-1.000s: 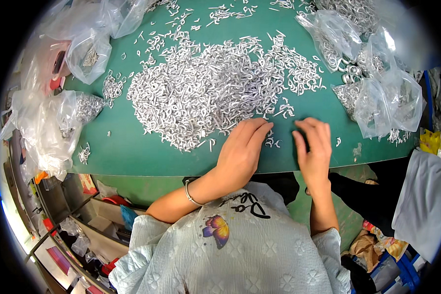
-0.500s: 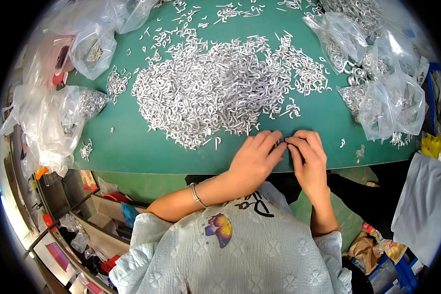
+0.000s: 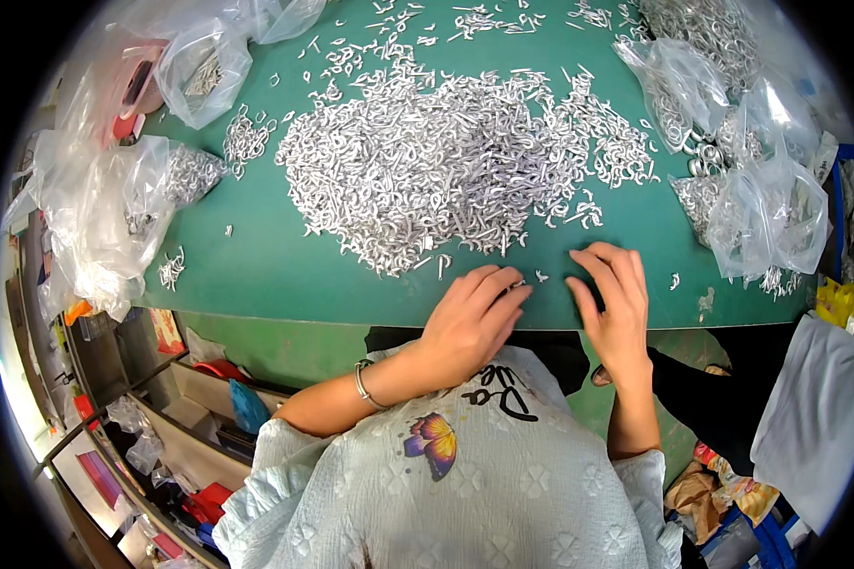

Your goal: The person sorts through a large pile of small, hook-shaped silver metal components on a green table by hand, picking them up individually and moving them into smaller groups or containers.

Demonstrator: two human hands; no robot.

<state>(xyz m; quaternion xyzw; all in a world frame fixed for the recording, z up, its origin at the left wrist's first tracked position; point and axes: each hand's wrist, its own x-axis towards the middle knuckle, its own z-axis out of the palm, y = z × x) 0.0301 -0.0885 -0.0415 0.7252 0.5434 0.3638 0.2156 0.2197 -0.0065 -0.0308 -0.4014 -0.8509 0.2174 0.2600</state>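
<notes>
My left hand (image 3: 474,318), with a metal bangle on its wrist, rests near the table's front edge with its fingers closed. A small silver metal piece (image 3: 517,284) shows at its fingertips, partly hidden by them. Just to the right, another small silver metal piece (image 3: 541,276) lies on the green table (image 3: 285,289), between my hands and touching neither. My right hand (image 3: 617,299) is open, thumb and fingers apart with nothing between them. Beyond both hands spreads a broad heap of small silver metal pieces (image 3: 427,171), many of them curved.
Clear plastic bags (image 3: 100,228) holding metal pieces stand on the left, and more bags (image 3: 769,209) on the right. Small clusters (image 3: 172,269) lie around the heap. Left of my lap is an open drawer (image 3: 199,408); a light cloth (image 3: 816,408) hangs at the right.
My hands have drawn apart: the left moved left and slightly nearer me, while the right opened and shifted right. A small metal piece now shows on the table between them.
</notes>
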